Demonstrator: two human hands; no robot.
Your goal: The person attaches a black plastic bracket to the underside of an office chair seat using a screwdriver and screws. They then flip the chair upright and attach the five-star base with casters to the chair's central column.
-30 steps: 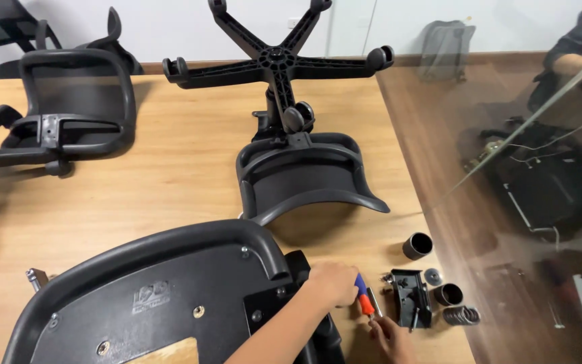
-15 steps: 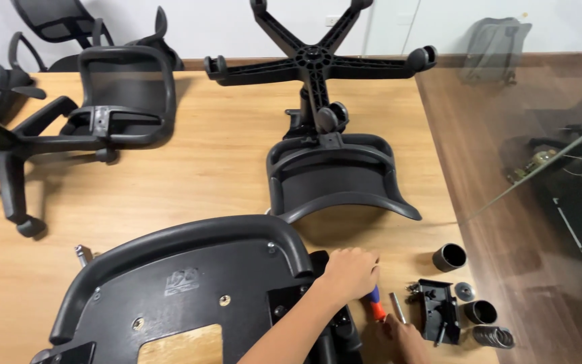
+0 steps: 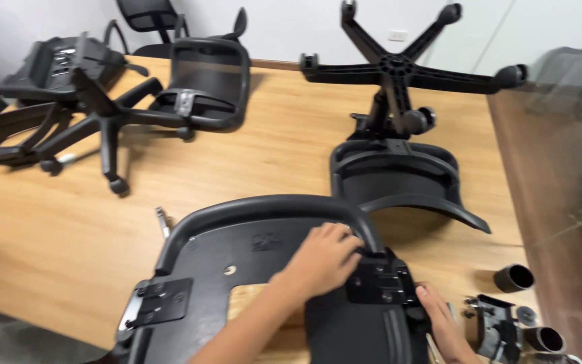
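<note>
Left hand (image 3: 323, 259) spread flat on chair seat underside (image 3: 250, 269), right hand (image 3: 439, 323) half hidden, grip unclear.

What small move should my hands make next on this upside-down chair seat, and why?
Probably press the left hand down to steady the seat pan: it already lies flat there beside the black bracket, while the right hand works at the bracket's edge.

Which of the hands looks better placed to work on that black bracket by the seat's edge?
Probably the right hand: it lies right beside the bracket, at its lower right corner. The left hand lies flat on the seat, its fingers at the bracket's upper edge, seemingly bracing.
</note>
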